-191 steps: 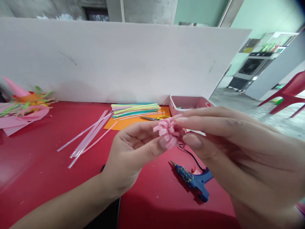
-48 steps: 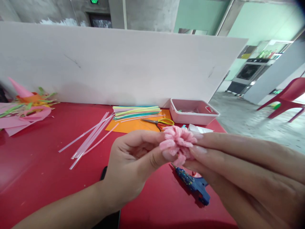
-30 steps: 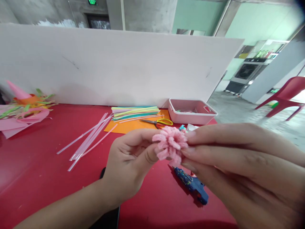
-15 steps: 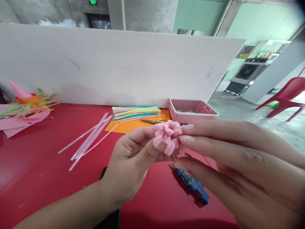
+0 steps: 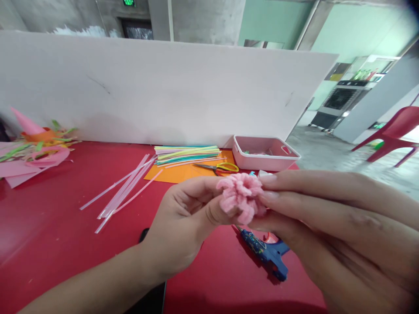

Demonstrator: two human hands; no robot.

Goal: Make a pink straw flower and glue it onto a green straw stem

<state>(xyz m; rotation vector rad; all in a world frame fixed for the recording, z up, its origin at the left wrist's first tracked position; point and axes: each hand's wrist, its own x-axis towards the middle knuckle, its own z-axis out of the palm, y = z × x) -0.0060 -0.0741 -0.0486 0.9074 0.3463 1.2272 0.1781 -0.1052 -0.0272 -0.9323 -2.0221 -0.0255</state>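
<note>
Between my two hands, above the red table, is a fuzzy pink flower (image 5: 242,195) with looped petals, apparently of pipe cleaner. My left hand (image 5: 188,222) pinches its left side with thumb and forefinger. From the right, the fingertips of my right hand (image 5: 314,213) press against its petals, the thumb underneath. Below the flower a blue glue gun (image 5: 265,255) lies on the table, its nozzle toward the flower and partly covered by my right hand. Just behind the flower are scissors with yellow handles (image 5: 225,167).
Pipe cleaners (image 5: 186,155) in several colours lie on an orange sheet (image 5: 163,175). Clear glue sticks (image 5: 127,187) are left of them. A pink basket (image 5: 266,163) stands behind my right hand, before a white board (image 5: 170,91). Paper crafts (image 5: 39,152) occupy the far left.
The flower has moved slightly right and down with my left hand, and its opening faces more upward. My right fingers now press closer round it. More of the scissors and glue gun shows.
</note>
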